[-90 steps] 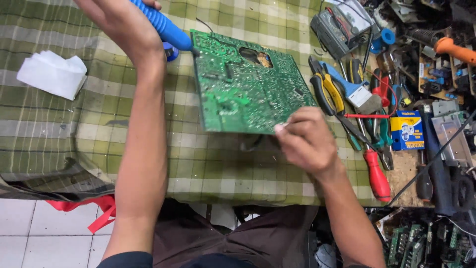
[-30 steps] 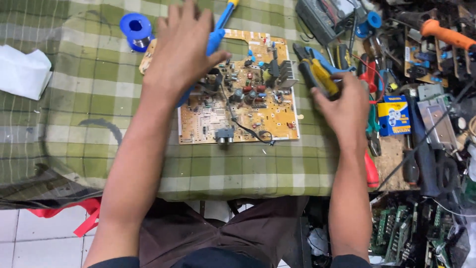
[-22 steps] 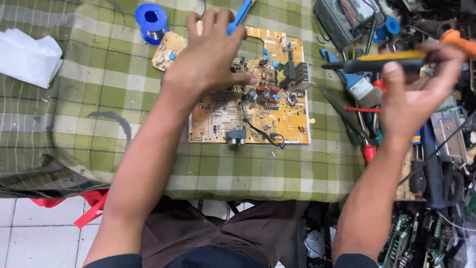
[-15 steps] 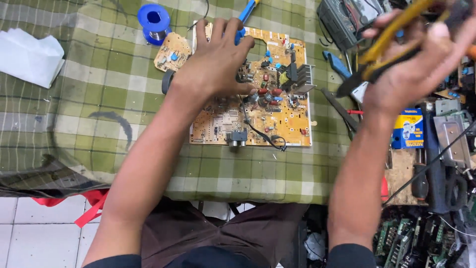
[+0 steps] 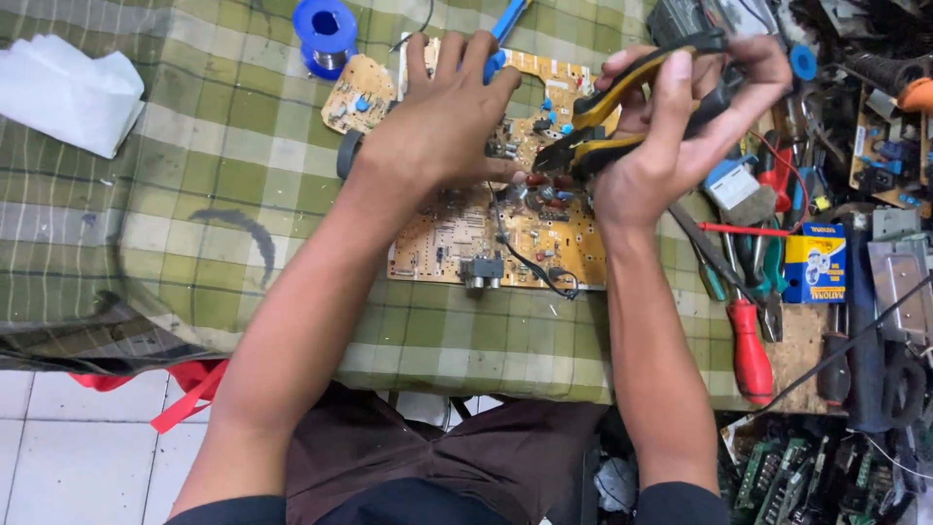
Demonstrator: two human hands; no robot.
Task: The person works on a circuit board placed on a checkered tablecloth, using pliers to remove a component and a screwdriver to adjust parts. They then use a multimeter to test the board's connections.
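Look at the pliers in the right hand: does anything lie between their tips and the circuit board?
Nothing visible does. The right hand holds the yellow-handled pliers with the tips right over the components on the circuit board. The left hand rests on the board just beside them, not between.

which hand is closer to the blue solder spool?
Left. The left hand lies on the circuit board just right of the blue solder spool; the right hand, holding the pliers, is farther right.

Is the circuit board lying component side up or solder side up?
Component side up: the circuit board shows its parts and a black wire on top, under the left hand.
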